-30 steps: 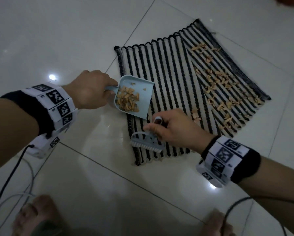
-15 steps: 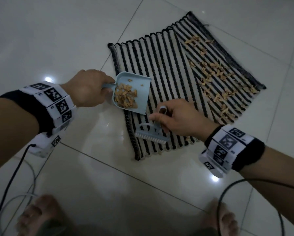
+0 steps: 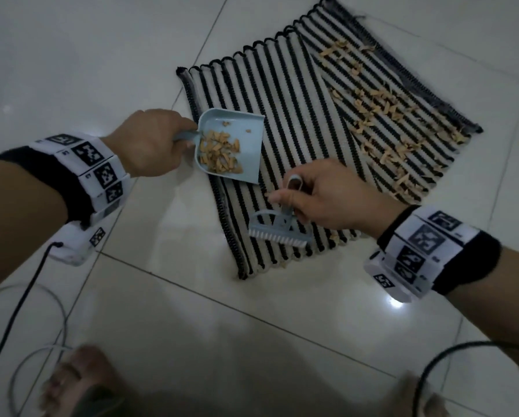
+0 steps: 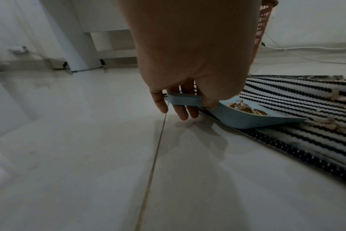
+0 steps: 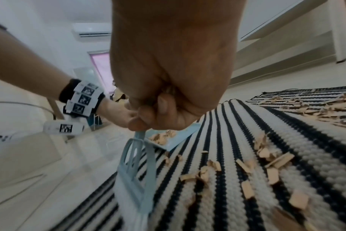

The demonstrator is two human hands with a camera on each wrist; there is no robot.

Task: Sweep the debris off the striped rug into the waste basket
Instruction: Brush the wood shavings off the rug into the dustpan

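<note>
A black-and-white striped rug lies on the tiled floor, with tan debris scattered over its right half. My left hand grips the handle of a light blue dustpan that holds a heap of debris at the rug's left edge; in the left wrist view the dustpan tilts on the rug. My right hand holds a light blue brush by its handle, bristles down over the rug's near part. The right wrist view shows the brush beside loose debris. An orange waste basket stands behind my left hand.
White glossy floor tiles surround the rug. Cables trail from both wrists near my feet. Furniture legs and a white cord lie farther off on the floor.
The dustpan and brush have shifted slightly toward the rug's near left part; the view has tilted, so the rug sits higher and to the right. Both grips are unchanged.
</note>
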